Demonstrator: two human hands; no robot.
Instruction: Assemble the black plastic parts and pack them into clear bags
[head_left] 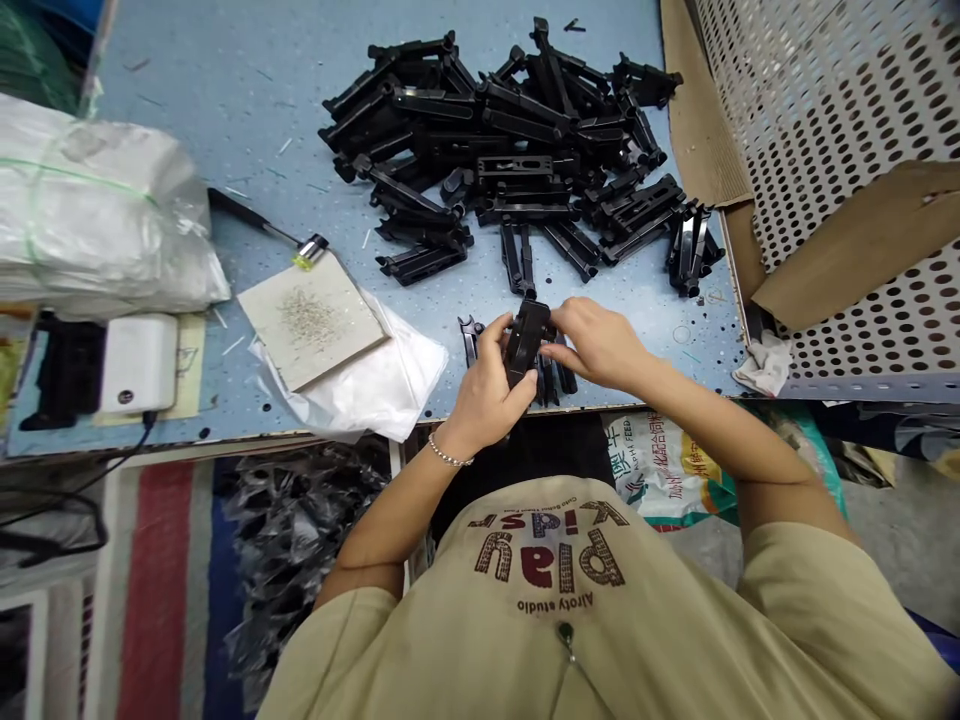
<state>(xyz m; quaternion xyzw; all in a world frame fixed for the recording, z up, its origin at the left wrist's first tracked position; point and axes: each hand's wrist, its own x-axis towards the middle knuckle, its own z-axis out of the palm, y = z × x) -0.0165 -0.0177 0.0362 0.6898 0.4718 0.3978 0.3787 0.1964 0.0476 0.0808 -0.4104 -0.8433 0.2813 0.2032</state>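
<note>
Near the front edge of the blue table, my left hand (491, 390) is closed around a black plastic part (527, 338), thumb on one side and fingers on the other. My right hand (596, 343) has its thumb and fingers closed at the right side of the same part, touching its upper end. Beneath and beside the hands lie a few more black plastic pieces (471, 340), partly hidden. Beyond them spreads a large heap of similar long black plastic parts (517, 130).
A hammer (270, 228) rests against a square board (315, 320) on white plastic sheeting (405, 370). To the left are a plastic-wrapped bundle (105, 210) and a white box with a cable (139, 362). A perforated crate (840, 120) and cardboard (705, 100) stand right.
</note>
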